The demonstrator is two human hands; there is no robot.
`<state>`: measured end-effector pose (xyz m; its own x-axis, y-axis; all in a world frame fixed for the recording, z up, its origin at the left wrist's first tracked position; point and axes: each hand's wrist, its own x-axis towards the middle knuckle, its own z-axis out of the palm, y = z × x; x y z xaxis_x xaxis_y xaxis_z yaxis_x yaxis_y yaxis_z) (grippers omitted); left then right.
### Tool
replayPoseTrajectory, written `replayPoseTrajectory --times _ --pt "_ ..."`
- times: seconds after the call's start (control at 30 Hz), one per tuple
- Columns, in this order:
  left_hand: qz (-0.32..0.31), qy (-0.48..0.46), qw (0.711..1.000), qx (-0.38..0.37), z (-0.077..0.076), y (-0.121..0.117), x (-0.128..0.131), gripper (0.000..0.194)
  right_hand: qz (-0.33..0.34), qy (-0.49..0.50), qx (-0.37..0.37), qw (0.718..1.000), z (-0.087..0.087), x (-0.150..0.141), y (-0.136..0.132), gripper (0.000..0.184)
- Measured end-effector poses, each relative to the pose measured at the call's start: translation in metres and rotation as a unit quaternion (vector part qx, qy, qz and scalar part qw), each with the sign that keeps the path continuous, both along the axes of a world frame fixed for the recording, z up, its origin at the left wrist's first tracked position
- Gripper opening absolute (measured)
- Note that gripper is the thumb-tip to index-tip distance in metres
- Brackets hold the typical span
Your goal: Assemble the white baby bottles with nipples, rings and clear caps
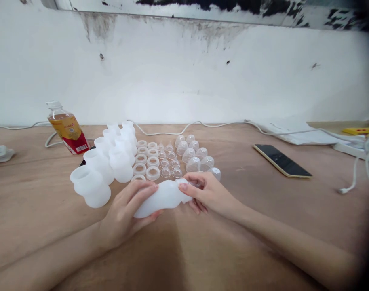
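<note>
A milky white baby bottle body (160, 201) lies sideways between my hands above the table's near part. My left hand (128, 208) wraps round its base end. At the neck end, my right hand (207, 192) has thumb and fingers closed on the bottle's rim; whether a ring is on it I cannot make out. Beyond stand rows of similar white bottle bodies (91, 188) on the left. Beside them lie white screw rings (153, 173), then clear bottle nipples (165, 172), then clear domed caps (193, 164), partly behind my right hand.
A drink bottle (69, 131) stands at the back left, near a white plug-like object (1, 154). On the right lies a phone (281, 161). A white cable (172, 133) runs along the wall toward papers (290, 131) and a power strip (355, 151).
</note>
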<state>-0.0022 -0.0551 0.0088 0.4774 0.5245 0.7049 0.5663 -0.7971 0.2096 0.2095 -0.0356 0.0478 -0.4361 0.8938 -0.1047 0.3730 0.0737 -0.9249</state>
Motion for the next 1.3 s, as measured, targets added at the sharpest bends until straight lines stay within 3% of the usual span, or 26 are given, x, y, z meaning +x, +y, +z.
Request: replayPoseTrajectory --times 0.17,0.27,0.3,0.37,0.43,0.5,0.67,0.8,0.93,1.0,1.07,1.17,1.3 --pt "0.01 0.041 0.997 0.063 0.001 0.0 -0.002 0.046 0.01 -0.054 -0.025 0.998 0.007 0.0 -0.003 0.04" --pt "0.018 -0.007 1.0 -0.002 0.004 0.001 0.001 0.038 0.026 -0.117 0.096 0.988 0.013 0.006 0.002 0.04" --pt "0.025 -0.03 0.999 -0.036 0.004 0.002 0.003 0.036 0.005 -0.148 0.173 0.974 0.017 0.01 0.005 0.038" --pt "0.045 -0.067 0.991 -0.102 0.006 0.003 0.004 0.033 -0.068 -0.222 0.323 0.918 0.026 0.021 0.01 0.035" --pt "0.07 -0.087 0.983 -0.144 0.007 0.003 0.004 0.033 -0.112 -0.307 0.4 0.856 0.036 0.036 0.015 0.034" --pt "0.094 -0.101 0.975 -0.174 0.008 0.002 0.003 0.032 -0.081 -0.39 0.394 0.829 0.042 0.053 0.02 0.033" --pt "0.12 -0.131 0.954 -0.241 0.012 0.002 0.004 0.029 0.018 -0.493 0.307 0.814 0.033 0.077 0.029 0.031" --pt "0.139 -0.159 0.94 -0.268 0.012 0.004 0.004 0.029 0.026 -0.49 0.263 0.831 0.024 0.079 0.032 0.023" --pt "0.146 -0.183 0.933 -0.272 0.01 0.007 0.002 0.028 0.007 -0.415 0.214 0.884 0.038 0.086 0.032 0.015" --pt "0.145 -0.193 0.929 -0.282 0.009 0.007 0.002 0.028 -0.04 -0.3 0.211 0.929 0.047 0.087 0.031 0.022" --pt "0.143 -0.201 0.925 -0.291 0.009 0.008 0.002 0.029 -0.104 -0.123 0.212 0.964 0.05 0.082 0.03 0.031" --pt "0.15 -0.215 0.919 -0.293 0.01 0.009 0.002 0.029 -0.13 0.114 0.157 0.972 0.038 0.064 0.03 0.036" --pt "0.16 -0.229 0.913 -0.298 0.011 0.009 0.002 0.028 -0.092 0.185 0.039 0.978 0.016 0.043 0.03 0.042"
